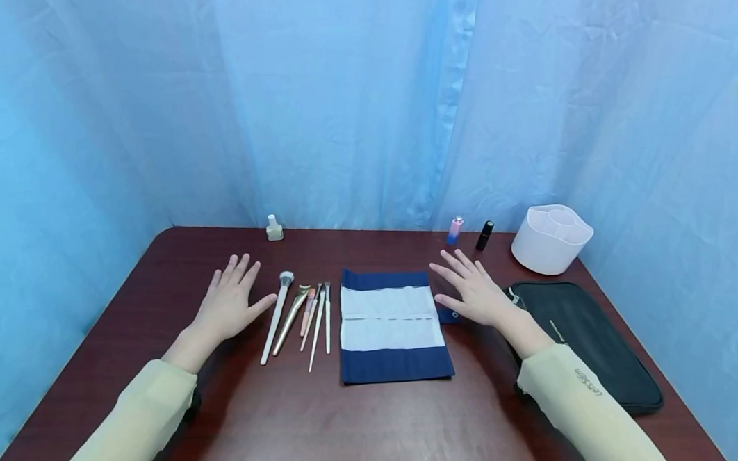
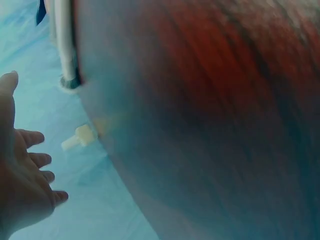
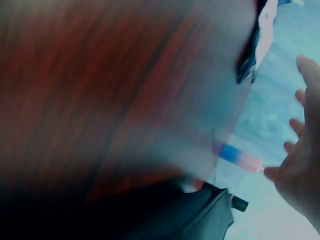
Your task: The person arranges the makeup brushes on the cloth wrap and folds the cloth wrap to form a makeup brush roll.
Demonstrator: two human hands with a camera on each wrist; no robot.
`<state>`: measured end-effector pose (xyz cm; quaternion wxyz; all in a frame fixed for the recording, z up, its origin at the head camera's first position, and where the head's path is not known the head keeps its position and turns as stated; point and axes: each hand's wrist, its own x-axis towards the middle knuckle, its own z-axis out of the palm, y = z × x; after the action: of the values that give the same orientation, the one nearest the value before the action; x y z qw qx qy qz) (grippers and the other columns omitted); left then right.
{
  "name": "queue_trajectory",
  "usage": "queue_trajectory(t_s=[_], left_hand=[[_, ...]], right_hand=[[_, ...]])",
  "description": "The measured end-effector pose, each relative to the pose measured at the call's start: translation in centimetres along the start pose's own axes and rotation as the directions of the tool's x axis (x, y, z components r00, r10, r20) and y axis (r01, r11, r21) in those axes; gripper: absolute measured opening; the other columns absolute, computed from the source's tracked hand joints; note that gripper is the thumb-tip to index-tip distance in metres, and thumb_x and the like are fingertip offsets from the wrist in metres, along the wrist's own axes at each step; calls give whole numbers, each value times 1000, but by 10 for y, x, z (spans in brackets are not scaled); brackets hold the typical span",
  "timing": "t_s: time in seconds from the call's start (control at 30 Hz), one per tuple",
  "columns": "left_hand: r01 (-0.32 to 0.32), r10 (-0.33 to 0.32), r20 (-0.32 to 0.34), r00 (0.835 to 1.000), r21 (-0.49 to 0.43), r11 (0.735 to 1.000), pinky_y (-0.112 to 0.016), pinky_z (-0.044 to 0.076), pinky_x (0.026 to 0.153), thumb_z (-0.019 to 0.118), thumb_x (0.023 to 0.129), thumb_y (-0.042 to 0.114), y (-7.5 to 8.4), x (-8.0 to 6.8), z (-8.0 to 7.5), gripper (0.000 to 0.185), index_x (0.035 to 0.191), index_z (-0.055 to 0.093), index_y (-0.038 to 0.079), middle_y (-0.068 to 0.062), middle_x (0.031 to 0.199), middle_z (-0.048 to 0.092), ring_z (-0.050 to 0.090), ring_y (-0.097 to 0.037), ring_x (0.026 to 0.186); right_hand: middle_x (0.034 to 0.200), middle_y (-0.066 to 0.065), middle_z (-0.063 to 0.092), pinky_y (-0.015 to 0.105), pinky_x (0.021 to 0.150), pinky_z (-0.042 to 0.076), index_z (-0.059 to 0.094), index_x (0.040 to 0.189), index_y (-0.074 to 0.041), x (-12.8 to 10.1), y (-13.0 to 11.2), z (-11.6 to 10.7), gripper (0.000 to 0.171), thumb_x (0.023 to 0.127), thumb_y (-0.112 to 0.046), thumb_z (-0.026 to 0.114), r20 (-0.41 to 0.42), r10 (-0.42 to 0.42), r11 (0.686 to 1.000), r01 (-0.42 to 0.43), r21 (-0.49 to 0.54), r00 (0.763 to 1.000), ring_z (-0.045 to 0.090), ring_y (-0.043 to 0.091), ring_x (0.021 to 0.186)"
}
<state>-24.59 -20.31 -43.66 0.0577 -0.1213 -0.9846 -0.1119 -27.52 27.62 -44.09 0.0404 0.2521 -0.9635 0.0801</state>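
Note:
My left hand (image 1: pixel 227 306) is held with straight, spread fingers at the left of the table, its thumb beside a white-handled makeup brush (image 1: pixel 276 322). To the right of that brush lie a gold curved tool (image 1: pixel 290 323), perhaps an eyelash curler, and several slim brushes (image 1: pixel 317 327). An unfolded navy and white fabric roll (image 1: pixel 390 334) lies flat in the middle. My right hand (image 1: pixel 474 293) is spread just over the roll's right edge and strap, holding nothing. In the left and right wrist views, each hand (image 2: pixel 22 175) (image 3: pixel 300 160) has nothing in its grasp.
A nail polish bottle (image 1: pixel 274 228) stands at the table's back edge. Farther right are a pink and blue bottle (image 1: pixel 454 231), a black tube (image 1: pixel 485 235) and a white divided holder (image 1: pixel 545 245). A black zip case (image 1: pixel 591 344) lies under my right forearm. Blue curtains (image 1: pixel 337 107) surround the table.

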Motion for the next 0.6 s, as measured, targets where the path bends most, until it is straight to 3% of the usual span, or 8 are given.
queue_trajectory(t_s=[0.33,0.47,0.6], left_hand=[[-123,124,31,992,-40,992,-61,32,102,59,92,38,5,10,12,69,144,34,1,-24,147,34,32,-41,135],[-136,140,60,988,-60,989,-60,35,99,61,91,34,7,12,15,64,144,38,7,-23,144,39,38,-40,129],[-141,146,46,988,-96,985,-56,41,92,63,91,31,6,17,16,57,141,45,11,-20,131,49,48,-36,117]], right_hand=[[157,6,19,64,107,18,32,148,-22,9,7,7,72,88,-51,58,149,-145,983,126,131,978,11,34,144],[158,3,17,62,110,16,30,149,-26,9,7,11,75,87,-57,56,247,-139,983,105,149,959,14,29,145],[158,-1,17,59,111,14,28,149,-29,11,5,12,80,83,-66,54,330,-98,988,52,145,939,16,25,145]])
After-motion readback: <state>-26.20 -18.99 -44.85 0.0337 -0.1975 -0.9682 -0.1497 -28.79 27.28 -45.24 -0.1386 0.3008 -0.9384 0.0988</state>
